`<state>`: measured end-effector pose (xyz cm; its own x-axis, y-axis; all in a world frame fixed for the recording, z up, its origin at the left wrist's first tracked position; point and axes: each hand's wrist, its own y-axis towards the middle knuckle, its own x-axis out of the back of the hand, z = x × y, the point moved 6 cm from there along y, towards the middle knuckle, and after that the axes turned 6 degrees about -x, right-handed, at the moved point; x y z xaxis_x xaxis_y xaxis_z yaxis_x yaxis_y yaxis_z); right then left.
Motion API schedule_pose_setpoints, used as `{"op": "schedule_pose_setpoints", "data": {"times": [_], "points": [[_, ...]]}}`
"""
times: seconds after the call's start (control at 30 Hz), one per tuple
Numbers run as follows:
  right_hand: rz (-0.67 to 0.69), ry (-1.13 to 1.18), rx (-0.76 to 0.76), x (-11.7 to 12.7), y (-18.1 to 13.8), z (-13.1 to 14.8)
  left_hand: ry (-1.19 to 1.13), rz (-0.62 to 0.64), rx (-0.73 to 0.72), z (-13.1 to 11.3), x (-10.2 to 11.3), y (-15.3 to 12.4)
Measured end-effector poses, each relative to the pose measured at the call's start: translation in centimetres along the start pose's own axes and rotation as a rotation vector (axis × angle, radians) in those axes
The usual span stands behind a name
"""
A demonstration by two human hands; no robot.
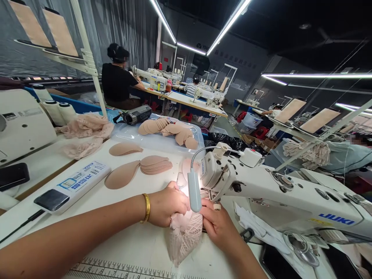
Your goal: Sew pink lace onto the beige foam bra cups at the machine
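Note:
A piece of pale pink lace fabric lies bunched under the head of a white sewing machine. My left hand, with a gold bangle at the wrist, is closed on the fabric's left side. On its right side my right hand holds the fabric with bent fingers, close to the needle area. A small grey lamp on a bendy neck shines on the work and hides the needle and some fingertips. Left of my hands lie beige teardrop-shaped pads and a small stack of similar pads.
A clear plastic tray with more beige pads stands behind. At left are a white box with a black device on it, and crumpled lace. A ruler strip runs along the front. A co-worker sits at another machine.

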<state>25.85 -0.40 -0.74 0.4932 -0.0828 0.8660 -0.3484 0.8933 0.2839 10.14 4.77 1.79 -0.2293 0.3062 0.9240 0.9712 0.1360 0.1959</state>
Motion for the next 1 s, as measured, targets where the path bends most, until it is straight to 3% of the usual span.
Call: {"op": "schedule_pose_setpoints", "data": {"times": [0.2, 0.5, 0.77, 0.9, 1.0], "points": [[0.058, 0.006, 0.105, 0.1, -0.2, 1.2, 0.157, 0.092, -0.069, -0.6, -0.7, -0.5], [0.039, 0.007, -0.037, -0.3, -0.3, -0.6, 0.166, -0.001, -0.022, 0.6, -0.1, -0.4], [-0.227, -0.047, -0.027, 1.3, -0.3, -1.0, 0.120, -0.073, 0.016, 2.0, 0.0, -0.3], [-0.259, -0.016, -0.154, 1.2, -0.6, -2.3, 0.120, -0.059, 0.050, 2.3, -0.3, -0.3], [-0.267, 0.015, -0.167, 1.2, -0.7, -2.4, 0.102, -0.057, 0.056, 2.3, -0.7, -0.4]]}}
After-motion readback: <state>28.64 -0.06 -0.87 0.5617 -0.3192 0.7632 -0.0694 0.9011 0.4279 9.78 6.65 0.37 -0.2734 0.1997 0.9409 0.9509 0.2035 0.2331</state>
